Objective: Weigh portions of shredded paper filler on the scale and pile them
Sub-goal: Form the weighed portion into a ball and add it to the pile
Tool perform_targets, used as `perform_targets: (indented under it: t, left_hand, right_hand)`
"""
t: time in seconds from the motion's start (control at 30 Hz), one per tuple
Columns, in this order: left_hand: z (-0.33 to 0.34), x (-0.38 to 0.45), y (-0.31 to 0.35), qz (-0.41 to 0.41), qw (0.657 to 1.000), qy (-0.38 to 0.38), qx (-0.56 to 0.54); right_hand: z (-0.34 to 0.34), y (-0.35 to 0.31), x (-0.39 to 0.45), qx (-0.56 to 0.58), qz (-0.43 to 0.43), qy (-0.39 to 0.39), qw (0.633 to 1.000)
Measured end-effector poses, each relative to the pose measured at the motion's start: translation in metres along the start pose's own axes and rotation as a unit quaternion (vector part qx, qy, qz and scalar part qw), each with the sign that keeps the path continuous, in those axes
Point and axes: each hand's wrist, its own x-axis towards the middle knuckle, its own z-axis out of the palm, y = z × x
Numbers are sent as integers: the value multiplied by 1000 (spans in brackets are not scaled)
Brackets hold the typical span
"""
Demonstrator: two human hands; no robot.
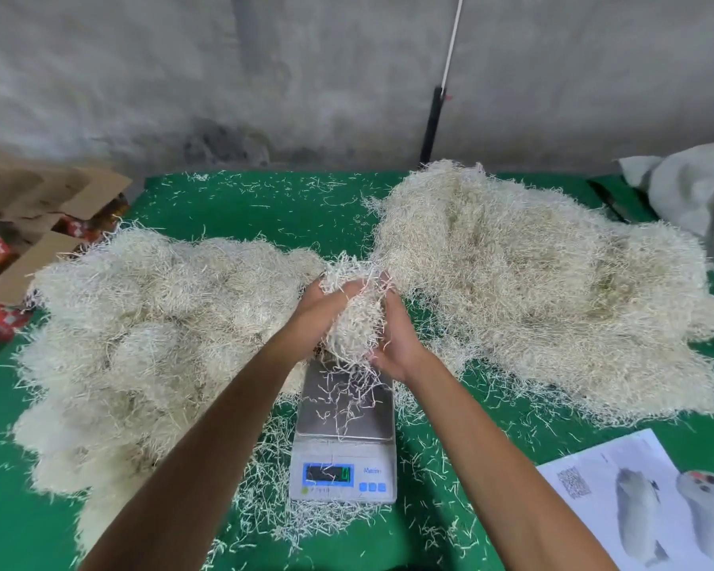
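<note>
Above the scale, both hands' fingers clutch one portion. Left pile looks weighed, probably; right heap remains.

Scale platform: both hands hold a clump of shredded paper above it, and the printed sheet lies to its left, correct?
Not quite. The head view shows the printed sheet to the right of the scale, not left. Both the left hand and right hand do hold the clump above it.

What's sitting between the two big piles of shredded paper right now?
In the head view: the scale, and above it both hands holding a clump of filler.
</note>
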Motion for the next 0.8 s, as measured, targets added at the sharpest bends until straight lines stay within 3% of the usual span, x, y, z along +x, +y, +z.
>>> perform_targets:
  t: [0.07,0.17,0.27,0.33,0.43,0.5,0.6,0.67,0.8]
  left_hand:
    - [4,-8,-7,39,997,22,68]
    - [4,-6,-28,25,998,34,42]
    - [-6,0,-52,17,998,54,-17]
    - [-17,1,-74,42,995,75,-43]
    - [-27,5,-109,37,989,98,-100]
    - [-29,3,-130,17,987,109,-115]
    - [-28,0,-160,-30,990,88,-106]
    - [-29,-1,-175,-31,993,69,-95]
    - [-32,-8,-187,-7,992,31,-125]
  right_hand:
    - [4,14,-7,-34,10,29,999]
    - [6,26,-12,-119,17,17,993]
    - [5,36,-7,-245,-27,116,962]
    - [3,43,-4,-396,-113,154,898]
    - [-9,56,2,-600,-208,141,759]
    - [-16,69,6,-687,-194,88,695]
    - [-25,91,5,-772,-73,25,630]
    - [-31,97,2,-767,-46,28,640]
    - [-36,97,-14,-702,-108,110,695]
